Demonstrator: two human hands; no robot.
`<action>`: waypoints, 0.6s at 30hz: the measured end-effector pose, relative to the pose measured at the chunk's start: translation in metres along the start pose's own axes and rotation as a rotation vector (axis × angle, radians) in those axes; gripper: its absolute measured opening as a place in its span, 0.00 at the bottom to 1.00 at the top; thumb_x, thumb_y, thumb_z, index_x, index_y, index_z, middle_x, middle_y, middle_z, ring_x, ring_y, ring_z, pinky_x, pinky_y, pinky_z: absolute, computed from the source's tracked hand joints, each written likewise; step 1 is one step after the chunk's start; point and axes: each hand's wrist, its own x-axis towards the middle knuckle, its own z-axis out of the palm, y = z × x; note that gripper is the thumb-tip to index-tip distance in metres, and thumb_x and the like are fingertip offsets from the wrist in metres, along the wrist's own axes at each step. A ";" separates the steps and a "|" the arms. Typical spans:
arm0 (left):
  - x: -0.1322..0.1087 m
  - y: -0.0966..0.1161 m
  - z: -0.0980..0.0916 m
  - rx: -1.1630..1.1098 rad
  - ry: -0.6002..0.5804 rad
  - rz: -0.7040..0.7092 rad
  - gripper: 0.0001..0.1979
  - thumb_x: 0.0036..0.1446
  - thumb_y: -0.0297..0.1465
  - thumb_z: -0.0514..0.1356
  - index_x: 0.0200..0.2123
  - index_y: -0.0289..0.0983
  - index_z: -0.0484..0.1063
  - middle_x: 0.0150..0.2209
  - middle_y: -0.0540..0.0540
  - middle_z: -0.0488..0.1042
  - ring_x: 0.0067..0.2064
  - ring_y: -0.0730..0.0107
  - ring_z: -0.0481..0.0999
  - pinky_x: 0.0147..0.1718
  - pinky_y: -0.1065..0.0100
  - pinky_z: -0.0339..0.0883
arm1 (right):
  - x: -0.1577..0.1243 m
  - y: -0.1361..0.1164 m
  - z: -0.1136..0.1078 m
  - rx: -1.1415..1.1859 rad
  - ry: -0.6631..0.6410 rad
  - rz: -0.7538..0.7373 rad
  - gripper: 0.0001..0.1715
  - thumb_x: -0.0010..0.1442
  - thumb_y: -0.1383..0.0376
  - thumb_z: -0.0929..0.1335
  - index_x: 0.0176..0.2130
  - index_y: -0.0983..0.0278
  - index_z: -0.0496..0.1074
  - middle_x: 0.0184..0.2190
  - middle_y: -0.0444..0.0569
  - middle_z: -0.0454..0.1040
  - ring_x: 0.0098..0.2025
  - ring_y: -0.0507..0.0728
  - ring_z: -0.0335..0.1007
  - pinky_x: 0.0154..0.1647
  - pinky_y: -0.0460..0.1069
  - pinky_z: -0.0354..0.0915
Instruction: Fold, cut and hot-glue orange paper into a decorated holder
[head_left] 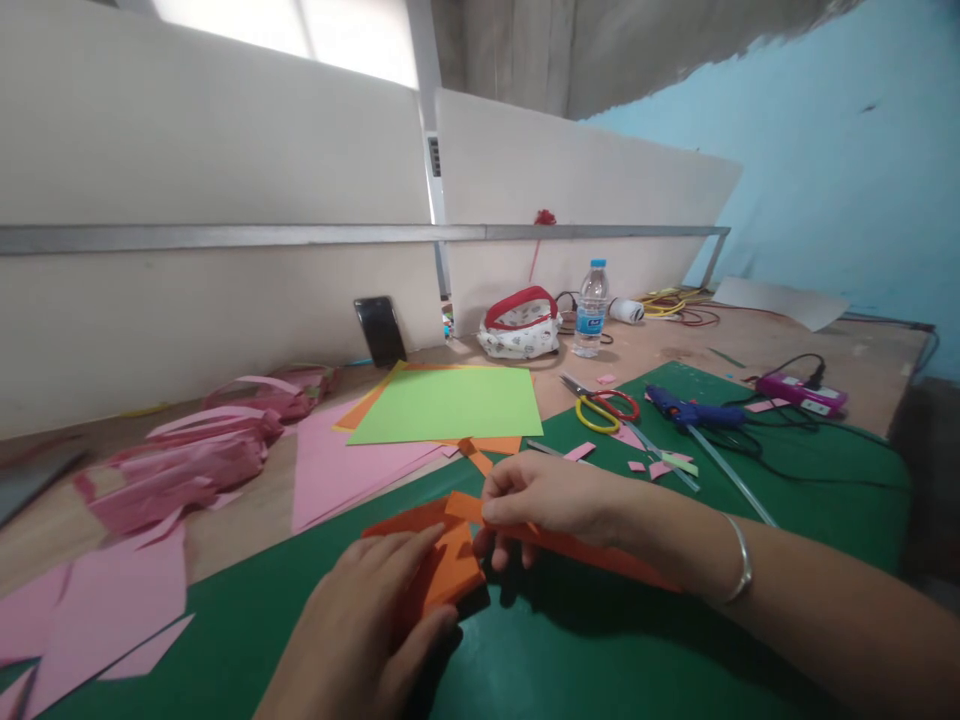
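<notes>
My left hand (pixel 364 615) is closed round a small folded orange paper box (pixel 450 572), thumb at the near side and fingers over the far side. My right hand (pixel 536 495) pinches a long orange paper strip (pixel 607 558). One end of this strip meets the top edge of the box; the rest runs right beneath my forearm. Whether that end is stuck to the box I cannot tell. Just beyond my right fingers lies a short orange paper scrap (pixel 474 456). Both hands are low over the green mat (pixel 585 660).
Green sheets (pixel 457 400) lie over orange and pink paper (pixel 337 470). Pink paper bags (pixel 202 460) stand left. Scissors (pixel 600 405), a blue glue gun (pixel 694 408) and a purple power strip (pixel 802 392) are right. Behind are a phone (pixel 381 332), a pouch (pixel 520 335) and a water bottle (pixel 591 315).
</notes>
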 end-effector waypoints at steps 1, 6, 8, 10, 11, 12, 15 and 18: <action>0.000 -0.001 0.000 0.010 0.026 0.003 0.21 0.54 0.43 0.55 0.50 0.43 0.68 0.46 0.44 0.75 0.47 0.56 0.73 0.43 0.54 0.70 | 0.000 0.000 0.001 0.005 0.003 -0.008 0.08 0.57 0.75 0.61 0.27 0.67 0.62 0.24 0.46 0.72 0.20 0.47 0.67 0.18 0.41 0.62; -0.001 -0.002 -0.004 0.067 0.114 -0.004 0.19 0.52 0.41 0.58 0.48 0.44 0.68 0.44 0.45 0.73 0.45 0.57 0.73 0.41 0.55 0.71 | -0.003 -0.003 0.001 0.084 -0.045 -0.107 0.07 0.56 0.73 0.64 0.26 0.67 0.62 0.26 0.47 0.72 0.23 0.48 0.69 0.22 0.41 0.62; -0.001 -0.003 -0.006 0.083 0.165 0.030 0.19 0.52 0.42 0.58 0.48 0.45 0.67 0.44 0.46 0.73 0.45 0.58 0.73 0.40 0.57 0.71 | -0.006 -0.006 0.000 0.031 -0.015 -0.133 0.06 0.57 0.71 0.64 0.27 0.67 0.63 0.26 0.47 0.72 0.23 0.47 0.68 0.22 0.41 0.62; -0.002 -0.006 -0.007 0.107 0.240 0.079 0.20 0.52 0.42 0.59 0.49 0.47 0.64 0.46 0.46 0.72 0.47 0.58 0.72 0.41 0.58 0.72 | -0.011 -0.011 -0.001 -0.092 0.068 -0.145 0.06 0.57 0.70 0.64 0.27 0.67 0.64 0.23 0.45 0.71 0.21 0.46 0.66 0.22 0.41 0.61; -0.003 -0.008 -0.007 0.122 0.265 0.100 0.21 0.52 0.42 0.59 0.49 0.47 0.63 0.47 0.46 0.71 0.48 0.58 0.72 0.42 0.58 0.72 | -0.013 -0.014 -0.002 -0.155 0.109 -0.148 0.07 0.56 0.68 0.65 0.27 0.67 0.64 0.22 0.44 0.70 0.20 0.46 0.64 0.21 0.40 0.61; -0.003 -0.009 -0.007 0.137 0.285 0.114 0.22 0.52 0.42 0.59 0.50 0.47 0.62 0.47 0.46 0.71 0.48 0.59 0.72 0.42 0.59 0.72 | -0.016 -0.016 -0.002 -0.209 0.138 -0.149 0.08 0.56 0.67 0.65 0.26 0.66 0.64 0.21 0.43 0.70 0.19 0.46 0.63 0.20 0.40 0.60; -0.005 -0.012 -0.006 0.154 0.320 0.114 0.22 0.52 0.42 0.59 0.51 0.47 0.61 0.48 0.46 0.71 0.48 0.60 0.73 0.41 0.62 0.72 | -0.022 -0.020 -0.002 -0.291 0.162 -0.151 0.10 0.54 0.64 0.66 0.24 0.66 0.65 0.19 0.44 0.70 0.18 0.46 0.64 0.18 0.39 0.59; -0.005 -0.010 -0.006 0.140 0.327 0.101 0.22 0.53 0.42 0.58 0.51 0.48 0.60 0.48 0.47 0.70 0.48 0.61 0.73 0.42 0.63 0.72 | -0.024 -0.020 0.001 -0.320 0.126 -0.141 0.09 0.53 0.65 0.65 0.23 0.66 0.65 0.19 0.44 0.70 0.19 0.47 0.66 0.18 0.39 0.60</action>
